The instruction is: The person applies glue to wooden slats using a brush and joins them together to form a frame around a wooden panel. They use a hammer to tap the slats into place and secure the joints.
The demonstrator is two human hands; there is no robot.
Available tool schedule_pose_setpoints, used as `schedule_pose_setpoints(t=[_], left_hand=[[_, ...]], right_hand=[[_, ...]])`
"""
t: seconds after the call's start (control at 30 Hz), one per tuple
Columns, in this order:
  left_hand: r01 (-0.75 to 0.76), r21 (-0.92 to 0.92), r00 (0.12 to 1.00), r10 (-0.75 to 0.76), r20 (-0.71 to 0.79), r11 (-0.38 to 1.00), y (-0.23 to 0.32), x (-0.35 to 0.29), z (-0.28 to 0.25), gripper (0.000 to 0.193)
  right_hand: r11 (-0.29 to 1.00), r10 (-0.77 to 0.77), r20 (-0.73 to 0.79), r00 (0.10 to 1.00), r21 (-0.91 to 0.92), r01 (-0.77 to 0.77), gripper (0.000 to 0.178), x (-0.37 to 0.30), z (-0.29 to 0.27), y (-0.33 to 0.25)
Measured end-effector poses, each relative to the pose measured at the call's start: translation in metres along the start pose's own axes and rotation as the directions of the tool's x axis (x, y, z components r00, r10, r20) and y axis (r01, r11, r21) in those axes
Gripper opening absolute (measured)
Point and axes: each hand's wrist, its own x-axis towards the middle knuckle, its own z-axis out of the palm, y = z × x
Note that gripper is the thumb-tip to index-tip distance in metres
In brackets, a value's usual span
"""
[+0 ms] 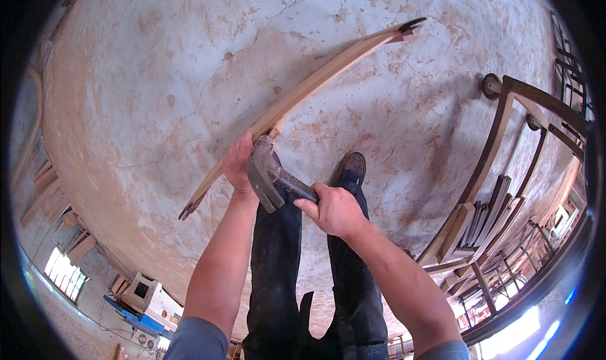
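Observation:
My left hand (237, 163) is closed round a long pale wooden bar (328, 72) near its lower end. The bar runs slantwise from lower left to upper right, with dark tips at both ends. A short wooden stub (275, 130) sticks out from its side just beyond the hammer head. In my right hand (341, 212) is a claw hammer (267, 175), gripped by its dark handle. Its worn metal head lies over my left wrist area in the picture, close to the bar; whether it touches the wood I cannot tell.
At the right stands a wheeled wooden frame (492, 151), with several narrow wooden pieces (489, 218) stacked on it. Loose boards (47, 192) lie along the far left, above a white and blue machine (148, 306). My right shoe (352, 165) rests on the stained pale floor (158, 63).

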Motion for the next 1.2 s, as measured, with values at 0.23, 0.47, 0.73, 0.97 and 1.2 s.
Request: schedule_pose_setpoints(t=[0.23,0.47,0.73,0.97,1.2], left_hand=[[0.173,0.124,0.940,-0.201,0.276,0.977,0.013,0.013,-0.025,0.059],[0.229,0.310,0.810,-0.358,0.465,0.923,0.015,0.020,-0.063,0.062],[0.196,0.350,0.760,-0.368,0.537,0.916,0.012,0.019,-0.095,0.069],[0.150,0.250,0.690,-0.283,0.667,0.957,0.004,0.001,-0.158,0.077],[0.047,0.150,0.612,-0.147,0.777,0.988,0.015,0.010,-0.241,0.072]], right_hand=[[0.999,0.042,-0.080,0.996,-0.004,-0.043,0.052,-0.060,-0.022,0.001],[0.952,0.307,-0.232,0.923,0.073,-0.298,0.041,-0.173,-0.058,0.033],[0.848,0.524,-0.424,0.738,0.184,-0.496,0.034,-0.293,-0.055,0.036],[0.745,0.627,-0.589,0.510,0.263,-0.612,0.040,-0.426,-0.055,0.012],[0.623,0.639,-0.766,0.077,0.456,-0.635,0.040,-0.564,-0.066,-0.016]])
